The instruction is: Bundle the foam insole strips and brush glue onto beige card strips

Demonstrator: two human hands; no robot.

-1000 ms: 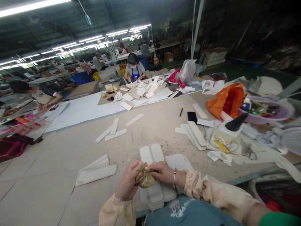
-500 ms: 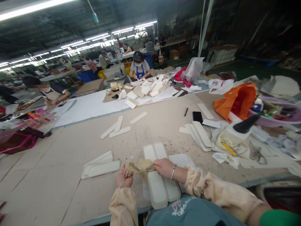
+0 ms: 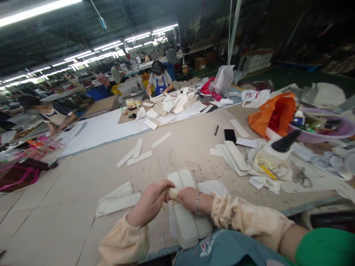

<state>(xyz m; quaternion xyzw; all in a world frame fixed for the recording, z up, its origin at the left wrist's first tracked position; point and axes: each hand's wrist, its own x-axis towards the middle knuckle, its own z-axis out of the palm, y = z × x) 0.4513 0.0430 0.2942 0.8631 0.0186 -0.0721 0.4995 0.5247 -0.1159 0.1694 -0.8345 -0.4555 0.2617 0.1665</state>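
Observation:
My left hand (image 3: 151,200) and my right hand (image 3: 191,199) are close together, both closed on a crumpled tan strip of thin material (image 3: 174,197). I cannot tell whether it is cloth or tape. Just below them lie two rows of long cream pads (image 3: 186,225) with rounded ends, stacked side by side at the table's near edge. The hands and the strip hide part of these pads. To the left of my left hand, several similar pads (image 3: 119,202) lie fanned over one another.
Loose pads (image 3: 140,158) lie farther up the table (image 3: 69,192). At the right are more pads (image 3: 235,157), a phone (image 3: 230,136), a white container with a black spout (image 3: 277,153) and an orange bag (image 3: 273,116). A co-worker (image 3: 159,82) sits across the table.
My left hand has moved right and up, over to my right hand, and turned its back upward. The tan strip, stretched between the hands before, is now bunched. The view has shifted slightly.

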